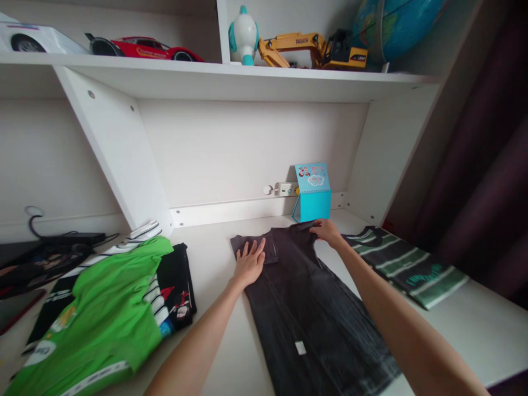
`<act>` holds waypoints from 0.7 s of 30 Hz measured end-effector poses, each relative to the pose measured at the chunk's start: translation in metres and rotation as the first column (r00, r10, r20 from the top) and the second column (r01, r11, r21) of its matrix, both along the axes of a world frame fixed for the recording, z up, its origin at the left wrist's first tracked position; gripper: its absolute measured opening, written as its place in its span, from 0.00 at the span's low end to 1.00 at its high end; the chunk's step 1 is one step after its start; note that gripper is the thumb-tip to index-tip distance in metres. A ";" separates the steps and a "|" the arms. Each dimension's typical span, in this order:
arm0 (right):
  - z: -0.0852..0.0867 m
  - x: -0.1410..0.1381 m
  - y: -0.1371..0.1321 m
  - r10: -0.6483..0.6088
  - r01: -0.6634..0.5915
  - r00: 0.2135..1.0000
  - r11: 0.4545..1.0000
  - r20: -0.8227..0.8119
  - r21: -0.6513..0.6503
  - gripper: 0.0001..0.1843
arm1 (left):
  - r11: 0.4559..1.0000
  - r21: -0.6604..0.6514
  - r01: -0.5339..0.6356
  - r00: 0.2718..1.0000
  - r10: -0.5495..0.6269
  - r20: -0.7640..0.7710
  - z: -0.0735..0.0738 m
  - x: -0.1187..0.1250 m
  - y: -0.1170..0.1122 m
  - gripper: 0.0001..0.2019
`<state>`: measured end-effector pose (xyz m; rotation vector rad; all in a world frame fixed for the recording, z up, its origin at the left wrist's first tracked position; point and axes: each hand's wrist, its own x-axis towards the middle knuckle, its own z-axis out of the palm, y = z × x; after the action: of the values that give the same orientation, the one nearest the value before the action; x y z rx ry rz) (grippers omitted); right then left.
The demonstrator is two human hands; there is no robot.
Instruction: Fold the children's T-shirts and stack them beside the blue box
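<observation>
A dark grey shirt lies spread on the white desk in front of me, with a small white tag on its lower part. My left hand rests flat on a folded-over sleeve at its upper left, fingers spread. At the upper right corner, my right hand pinches the edge of the cloth between thumb and fingers. To the right of the shirt, partly behind my right forearm, is a folded green and dark striped shirt. On the left lies a bright green shirt over other clothes.
A blue desk calendar stands behind the shirt, beside a power strip. Black clothing sticks out from under the green shirt. Overhead, a white shelf carries a red toy car, a yellow toy excavator and a globe.
</observation>
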<state>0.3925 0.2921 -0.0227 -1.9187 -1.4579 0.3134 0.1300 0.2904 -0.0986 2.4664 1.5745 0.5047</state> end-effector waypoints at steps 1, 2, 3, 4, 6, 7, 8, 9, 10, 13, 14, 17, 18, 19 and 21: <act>0.006 -0.011 0.003 0.059 -0.060 0.998 0.998 0.038 0.010 0.16 | 1.000 -0.004 0.001 0.999 -0.001 0.034 0.000 0.000 0.000 0.24; 0.010 -0.025 0.005 0.126 -0.128 0.988 0.992 0.087 0.021 0.15 | 1.000 -0.009 -0.003 0.997 0.003 0.075 0.001 0.000 0.000 0.25; 0.013 -0.042 0.005 0.193 -0.199 0.972 0.979 0.135 0.032 0.13 | 1.000 -0.019 -0.009 0.993 0.011 0.121 0.001 0.000 0.001 0.25; 0.013 -0.060 0.003 0.256 -0.268 0.951 0.962 0.175 0.044 0.11 | 0.999 -0.032 -0.018 0.984 0.023 0.175 0.002 -0.001 0.002 0.26; 0.011 -0.096 -0.006 0.388 -0.407 0.891 0.912 0.234 0.039 0.09 | 0.997 -0.070 -0.044 0.956 0.063 0.288 0.003 -0.004 0.003 0.26; 0.009 -0.111 -0.013 0.458 -0.478 0.852 0.878 0.253 0.020 0.11 | 0.994 -0.092 -0.056 0.939 0.084 0.334 0.003 -0.005 0.004 0.27; 0.007 -0.122 -0.021 0.527 -0.545 0.808 0.838 0.265 -0.005 0.14 | 0.992 -0.110 -0.065 0.924 0.101 0.370 0.003 -0.007 0.005 0.27; 0.005 -0.127 -0.031 0.586 -0.601 0.764 0.799 0.270 -0.034 0.18 | 0.991 -0.118 -0.069 0.913 0.111 0.392 0.003 -0.008 0.006 0.26; 0.004 -0.125 -0.042 0.629 -0.639 0.729 0.767 0.272 -0.060 0.21 | 0.991 -0.116 -0.070 0.909 0.111 0.402 0.004 -0.010 0.007 0.26; 0.001 -0.086 -0.081 0.636 -0.634 0.722 0.766 0.271 -0.108 0.24 | 0.996 -0.070 -0.058 0.920 0.081 0.383 0.003 -0.010 0.009 0.23; -0.001 -0.064 -0.096 0.606 -0.597 0.748 0.793 0.272 -0.124 0.25 | 0.997 -0.054 -0.057 0.927 0.073 0.368 0.002 -0.010 0.009 0.22; -0.016 -0.002 -0.145 0.467 -0.408 0.839 0.880 0.278 -0.245 0.28 | 0.997 -0.026 -0.071 0.940 0.075 0.331 0.001 -0.008 0.011 0.21; -0.022 0.012 -0.160 0.438 -0.353 0.855 0.884 0.278 -0.307 0.25 | 0.997 -0.023 -0.077 0.941 0.080 0.329 0.001 -0.007 0.011 0.21; -0.028 0.021 -0.174 0.413 -0.304 0.865 0.883 0.285 -0.357 0.20 | 0.997 -0.021 -0.080 0.940 0.083 0.332 0.001 -0.006 0.011 0.21; -0.036 0.023 -0.198 0.375 -0.238 0.865 0.892 0.332 -0.385 0.09 | 0.997 -0.025 -0.078 0.931 0.082 0.357 0.001 -0.006 0.011 0.21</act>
<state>0.4152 0.0943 -0.0583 -2.0911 -2.1163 0.3460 0.1240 0.3018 -0.0979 2.1508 1.5213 0.8979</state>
